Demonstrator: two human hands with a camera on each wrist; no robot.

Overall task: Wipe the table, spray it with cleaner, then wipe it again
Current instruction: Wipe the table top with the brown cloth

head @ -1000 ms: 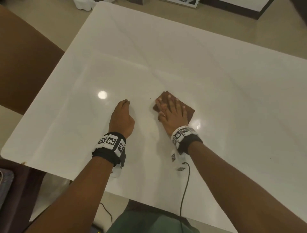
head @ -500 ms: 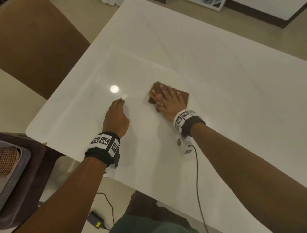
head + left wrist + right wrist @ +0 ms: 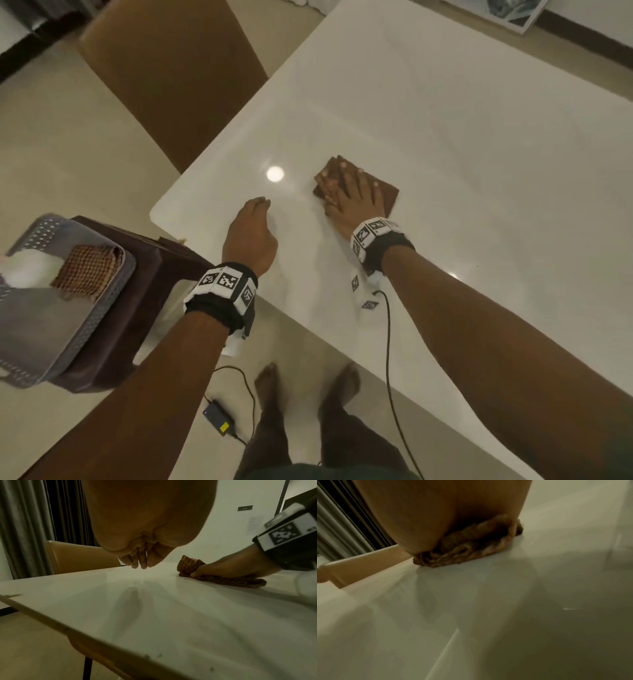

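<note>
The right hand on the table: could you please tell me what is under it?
A folded brown cloth lies flat under the right hand, whose spread fingers press it onto the white table. The table surface beneath the cloth is covered, so any dirt there cannot be seen.

cloth (image 3: 383,193): brown checked, folded flat | position: on table (image 3: 462,120), near left corner | table: white, glossy | cloth pressed under right hand (image 3: 356,202)

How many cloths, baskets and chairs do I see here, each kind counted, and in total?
Cloths: 2, brown cloth on table, checked cloth in basket
Baskets: 1, grey basket
Chairs: 1, brown chair
Total: 4
</note>
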